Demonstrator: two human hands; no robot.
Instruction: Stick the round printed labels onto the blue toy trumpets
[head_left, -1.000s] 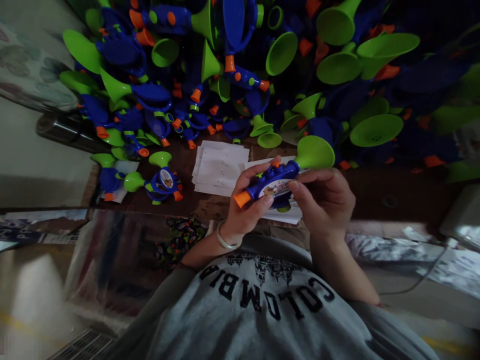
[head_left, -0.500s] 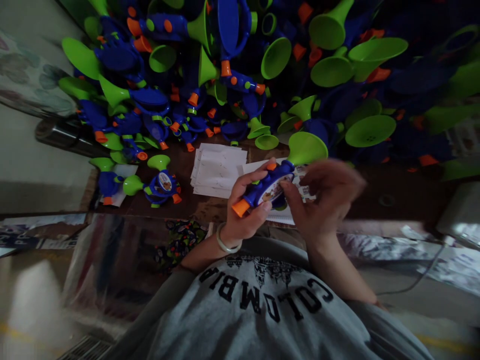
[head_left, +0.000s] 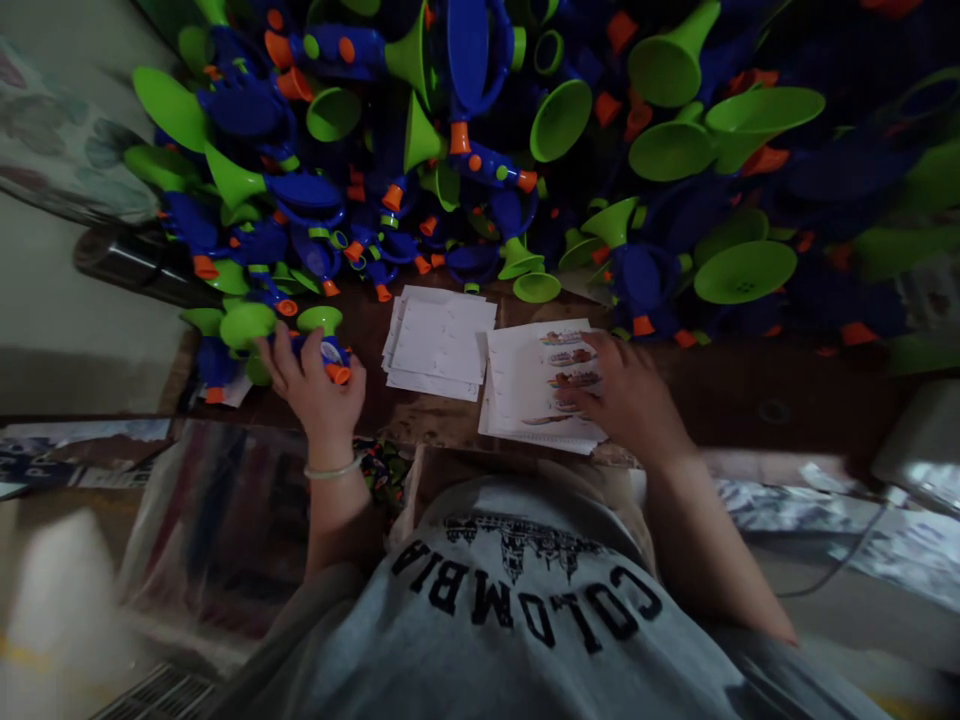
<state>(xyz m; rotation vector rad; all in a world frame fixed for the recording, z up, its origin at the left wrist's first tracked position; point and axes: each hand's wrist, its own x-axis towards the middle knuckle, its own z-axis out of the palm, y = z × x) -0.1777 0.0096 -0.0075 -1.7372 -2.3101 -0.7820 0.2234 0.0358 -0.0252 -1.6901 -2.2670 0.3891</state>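
Note:
My left hand point(head_left: 319, 395) is at the left of the table, fingers spread over a blue and green toy trumpet point(head_left: 337, 372) whose orange mouthpiece shows beside the thumb. The palm hides much of that toy, and the fingers look loose around it. Close by on the left is another toy trumpet point(head_left: 215, 362) with a green bell. My right hand point(head_left: 634, 400) rests on the right side of a sticker sheet point(head_left: 517, 375), thumb and fingers apart over its printed oval stickers. The sheet lies on top of a stack.
A second stack of white sheets point(head_left: 439, 340) lies left of the sticker sheets. A large heap of toy trumpets point(head_left: 472, 180) fills the back of the table. A dark cylinder point(head_left: 135, 265) lies at the left edge. At the right stands a pale box point(head_left: 926, 430) with a cable.
My left hand has moved left with the stickered trumpet from in front of me to the trumpets at the left. My right hand has left the trumpet and come down onto the sticker sheet.

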